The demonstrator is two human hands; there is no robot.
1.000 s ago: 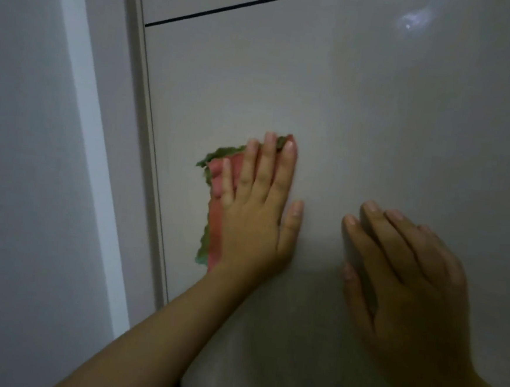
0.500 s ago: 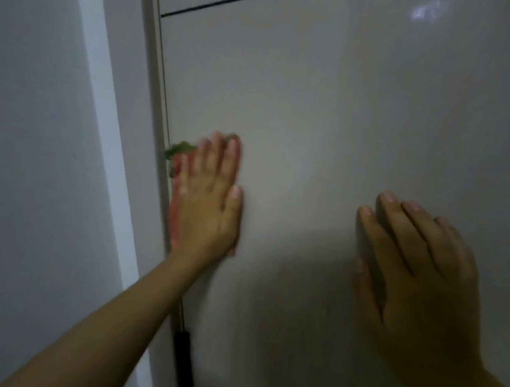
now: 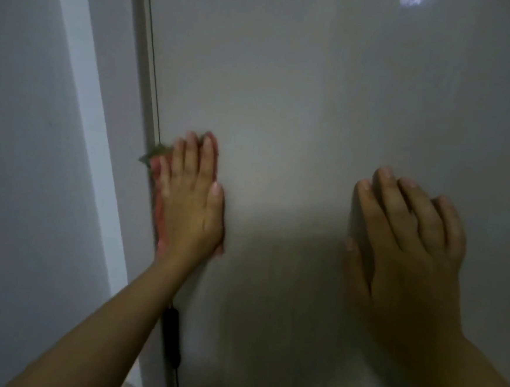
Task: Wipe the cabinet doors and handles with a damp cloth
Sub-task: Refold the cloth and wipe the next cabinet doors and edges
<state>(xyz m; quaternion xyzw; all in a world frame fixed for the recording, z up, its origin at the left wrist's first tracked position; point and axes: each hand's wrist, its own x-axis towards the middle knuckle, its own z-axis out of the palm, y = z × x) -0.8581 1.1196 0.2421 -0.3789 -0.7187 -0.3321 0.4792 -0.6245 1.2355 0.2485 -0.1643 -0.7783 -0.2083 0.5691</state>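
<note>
Two hands — left hand [image 3: 190, 199], right hand [image 3: 408, 245] — one cloth [image 3: 159, 204], one door [image 3: 301, 90]

The left hand [image 3: 191, 197] lies flat on the pale glossy cabinet door [image 3: 300, 105], its fingers [image 3: 206, 159] straight and close together, pressing a pink-red cloth [image 3: 159, 204] against the door's left edge. A frayed green corner of the cloth sticks out past the little finger, over the thin dark gap at the door's edge. The right hand [image 3: 408, 245] rests on the same door well to the right, fingers slightly spread and lightly bent, thumb low at the left. A dark handle [image 3: 171, 339] sits on the door's edge below the left forearm. Left of the door stands a grey wall [image 3: 20, 175] with a lighter vertical strip. A small bright reflection shows at the door's upper right.
</note>
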